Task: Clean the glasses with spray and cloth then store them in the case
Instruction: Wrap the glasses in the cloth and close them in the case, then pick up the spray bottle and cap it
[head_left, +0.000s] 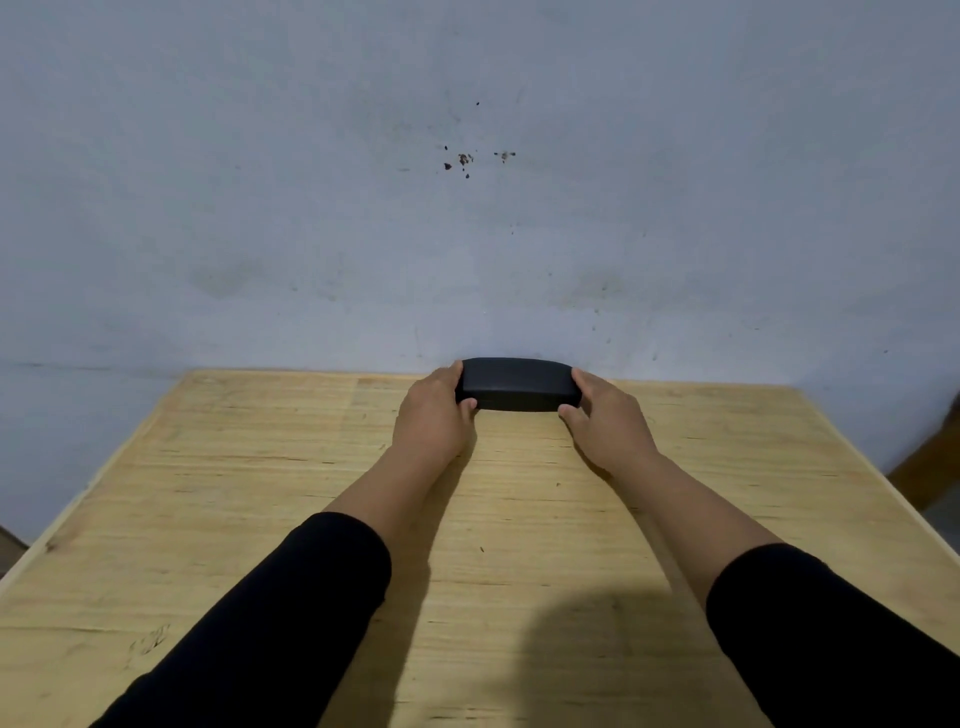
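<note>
Wall: pale blue-grey, scuffed, with a cluster of small dark marks above the table.
Table: light plywood top, butted against the wall; no spray bottle or cloth is seen on it.
Sleeves: black, pushed up to mid-forearm on both arms.
Left hand: wrapped around the left end of the case, thumb at the near edge, fingers over the top.
Right hand: wrapped around the right end in the same manner.
Glasses case: black, oblong, lid closed, held at the table's far edge next to the wall; whether it rests on the wood cannot be told.
Glasses: not seen; possibly inside the case.
Progress: either nothing has been begun or storage is finished; the closed lid alone does not settle it.
</note>
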